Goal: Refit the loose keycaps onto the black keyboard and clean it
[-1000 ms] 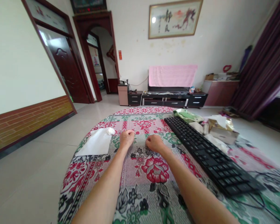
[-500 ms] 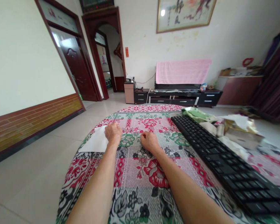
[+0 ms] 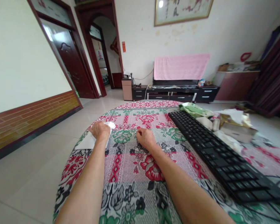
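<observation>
We list, left of frame centre, left hand [image 3: 100,130] over paper [image 3: 86,143], grip unclear. Frame centre: right hand [image 3: 146,138], loosely fisted

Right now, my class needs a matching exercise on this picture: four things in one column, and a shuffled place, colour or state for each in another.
1. left hand
2. right hand
3. keyboard
4. towel

A. pink, hanging at the far side of the room
B. over the white sheet
C. curled, between sheet and keyboard
D. black, right of both hands

Pairs: 1-B; 2-C; 3-D; 4-A
</observation>
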Demonstrator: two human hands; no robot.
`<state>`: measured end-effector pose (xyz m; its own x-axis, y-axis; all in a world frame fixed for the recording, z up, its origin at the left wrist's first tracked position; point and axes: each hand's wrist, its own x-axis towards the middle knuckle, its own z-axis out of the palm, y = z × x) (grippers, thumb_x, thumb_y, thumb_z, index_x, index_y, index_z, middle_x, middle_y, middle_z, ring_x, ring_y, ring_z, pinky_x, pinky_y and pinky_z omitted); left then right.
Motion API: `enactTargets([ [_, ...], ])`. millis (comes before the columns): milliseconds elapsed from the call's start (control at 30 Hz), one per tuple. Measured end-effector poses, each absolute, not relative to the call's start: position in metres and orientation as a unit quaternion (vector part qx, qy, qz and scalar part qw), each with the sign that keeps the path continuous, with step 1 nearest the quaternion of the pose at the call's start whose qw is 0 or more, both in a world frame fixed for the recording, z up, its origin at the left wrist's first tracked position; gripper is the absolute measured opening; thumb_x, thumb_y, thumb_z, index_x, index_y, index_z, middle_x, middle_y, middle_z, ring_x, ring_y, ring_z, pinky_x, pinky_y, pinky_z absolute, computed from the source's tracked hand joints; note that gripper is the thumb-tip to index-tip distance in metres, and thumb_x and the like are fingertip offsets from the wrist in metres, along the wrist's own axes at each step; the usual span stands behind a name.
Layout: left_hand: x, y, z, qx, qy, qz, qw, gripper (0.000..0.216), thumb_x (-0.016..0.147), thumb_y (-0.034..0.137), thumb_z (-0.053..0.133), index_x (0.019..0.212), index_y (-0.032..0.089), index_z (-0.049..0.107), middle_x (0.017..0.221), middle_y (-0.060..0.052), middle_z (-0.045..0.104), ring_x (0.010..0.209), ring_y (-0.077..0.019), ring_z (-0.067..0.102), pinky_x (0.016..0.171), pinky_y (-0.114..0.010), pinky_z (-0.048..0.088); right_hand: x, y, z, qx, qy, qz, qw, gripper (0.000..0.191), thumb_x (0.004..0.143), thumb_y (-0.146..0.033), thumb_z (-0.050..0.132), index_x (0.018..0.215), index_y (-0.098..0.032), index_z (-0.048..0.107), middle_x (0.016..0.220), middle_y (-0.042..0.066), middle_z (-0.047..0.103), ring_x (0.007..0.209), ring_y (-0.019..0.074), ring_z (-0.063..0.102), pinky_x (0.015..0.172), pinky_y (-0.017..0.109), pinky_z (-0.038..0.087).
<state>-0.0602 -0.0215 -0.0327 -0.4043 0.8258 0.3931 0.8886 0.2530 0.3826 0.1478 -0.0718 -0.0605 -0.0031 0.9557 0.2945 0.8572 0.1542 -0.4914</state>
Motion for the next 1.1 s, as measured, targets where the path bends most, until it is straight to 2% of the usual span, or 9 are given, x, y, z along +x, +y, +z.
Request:
enactTargets([
  [167,-0.037,-0.014,-0.024,-0.617,-0.727,-0.299,0.038,0.035,0.081,0.017,0.041,0.106,0.019,0.064,0.109,-0.003,0.065,0.100,-0.0176,0.056,0.088,-0.026,0.039,0.121,-0.076,-0.061,-0.478,-0.819,0.100,0.299,0.022,0.078,-0.024,0.049,0.088,-0.023,0.069,0.089,0.002,0.068,0.084,0.0143,0.059,0.077,0.021,0.040],
  [233,-0.027,-0.012,-0.018,-0.667,-0.669,-0.326,0.032,0.035,0.081,0.017,0.040,0.105,0.020,0.065,0.106,-0.003,0.066,0.099,-0.0167,0.057,0.089,-0.025,0.039,0.114,-0.071,-0.062,-0.440,-0.836,0.119,0.307,0.021,0.076,-0.023,0.051,0.086,-0.021,0.070,0.087,0.002,0.068,0.082,0.0141,0.059,0.076,0.021,0.041],
  [400,0.011,-0.022,-0.027,-0.720,-0.633,-0.285,-0.009,0.033,0.080,0.016,0.041,0.100,0.019,0.067,0.096,-0.008,0.068,0.094,-0.0202,0.060,0.085,-0.029,0.042,0.130,-0.048,-0.049,-0.587,-0.626,0.148,0.491,0.028,0.079,-0.023,0.043,0.089,-0.014,0.068,0.082,0.006,0.069,0.072,0.0138,0.060,0.070,0.023,0.043],
  [467,0.033,-0.030,-0.040,-0.780,-0.575,-0.243,-0.027,0.034,0.081,0.013,0.038,0.101,0.014,0.066,0.097,-0.013,0.067,0.093,-0.0223,0.060,0.083,-0.032,0.043,0.143,-0.046,-0.032,-0.579,-0.599,0.133,0.537,0.029,0.078,-0.027,0.045,0.090,-0.013,0.068,0.080,0.006,0.069,0.069,0.0141,0.059,0.067,0.024,0.044],
  [533,0.051,-0.036,-0.054,-0.815,-0.533,-0.225,-0.046,0.028,0.080,0.015,0.042,0.092,0.015,0.067,0.091,-0.012,0.067,0.088,-0.0209,0.061,0.080,-0.030,0.045,0.158,-0.050,-0.011,-0.534,-0.635,0.110,0.548,0.027,0.076,-0.027,0.048,0.088,-0.014,0.068,0.079,0.005,0.068,0.068,0.0135,0.059,0.066,0.023,0.044],
  [667,0.050,-0.039,-0.069,-0.860,-0.464,-0.208,-0.046,0.023,0.080,0.019,0.045,0.088,0.017,0.067,0.093,-0.009,0.065,0.096,-0.0190,0.057,0.090,-0.030,0.041,0.198,-0.065,0.006,-0.591,-0.629,0.075,0.500,0.027,0.074,-0.029,0.049,0.087,-0.017,0.070,0.077,0.003,0.069,0.068,0.0139,0.059,0.067,0.024,0.044],
  [800,0.028,-0.041,-0.075,-0.863,-0.447,-0.232,-0.015,0.028,0.084,0.021,0.041,0.100,0.018,0.064,0.108,-0.008,0.061,0.107,-0.0168,0.051,0.097,-0.030,0.036,0.233,-0.078,-0.024,-0.697,-0.594,0.079,0.394,0.026,0.074,-0.025,0.050,0.089,-0.019,0.071,0.079,0.002,0.070,0.073,0.0152,0.061,0.070,0.023,0.043],
  [933,0.021,-0.059,-0.078,-0.849,-0.466,-0.250,0.003,0.027,0.084,0.018,0.041,0.096,0.018,0.065,0.105,-0.007,0.062,0.103,-0.0156,0.053,0.095,-0.027,0.038,0.239,-0.096,-0.056,-0.717,-0.619,0.094,0.307,0.028,0.074,-0.020,0.049,0.092,-0.019,0.070,0.088,0.003,0.070,0.082,0.0161,0.062,0.074,0.023,0.043],
  [1100,-0.001,-0.085,-0.065,-0.773,-0.583,-0.249,0.030,0.028,0.081,0.018,0.043,0.097,0.020,0.065,0.102,-0.006,0.063,0.099,-0.0166,0.054,0.091,-0.026,0.040,0.228,-0.110,-0.062,-0.716,-0.634,0.063,0.285,0.029,0.076,-0.019,0.047,0.093,-0.018,0.070,0.094,0.005,0.068,0.087,0.0166,0.061,0.078,0.023,0.042],
])
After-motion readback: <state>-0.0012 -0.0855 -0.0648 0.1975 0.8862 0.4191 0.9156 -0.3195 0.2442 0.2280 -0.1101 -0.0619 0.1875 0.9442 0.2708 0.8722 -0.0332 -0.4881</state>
